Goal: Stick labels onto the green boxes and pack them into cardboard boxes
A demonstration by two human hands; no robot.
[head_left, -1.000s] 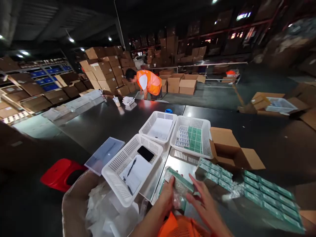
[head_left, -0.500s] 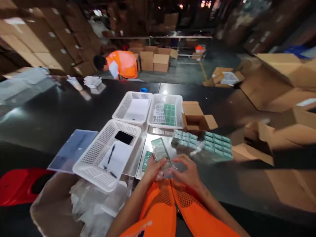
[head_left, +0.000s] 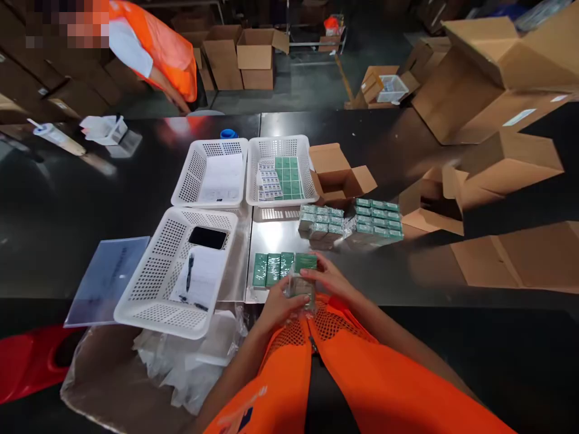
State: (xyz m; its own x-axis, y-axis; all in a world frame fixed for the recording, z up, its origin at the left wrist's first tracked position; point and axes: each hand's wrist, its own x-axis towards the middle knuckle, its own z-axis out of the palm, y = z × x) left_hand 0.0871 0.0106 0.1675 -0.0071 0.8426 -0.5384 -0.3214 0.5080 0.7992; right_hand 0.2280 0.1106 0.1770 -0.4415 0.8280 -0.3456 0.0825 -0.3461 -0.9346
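Note:
Both hands grip a small green box in clear plastic wrap [head_left: 302,284], held just above the table's near edge. My left hand [head_left: 283,305] closes around its lower left side, and my right hand [head_left: 333,278] presses its fingers on the upper right corner. To the left of it, touching or nearly so, a row of green wrapped boxes [head_left: 273,269] lies on the shiny tabletop. Farther right stand two wrapped blocks of green boxes, a nearer block [head_left: 320,223] and a larger block [head_left: 378,220].
Behind are a white basket with label sheets [head_left: 253,175] and a basket with paper [head_left: 178,181]. A nearer basket [head_left: 136,301] holds a phone [head_left: 207,237] and pens. Open cartons [head_left: 332,163] stand right. A carton of plastic [head_left: 104,374] sits below left. A co-worker [head_left: 167,45] stands across the table.
The wrapped box in my hands has turned and come closer to my body. More of the green row shows beside it. The view has shifted, and the co-worker has straightened up somewhat.

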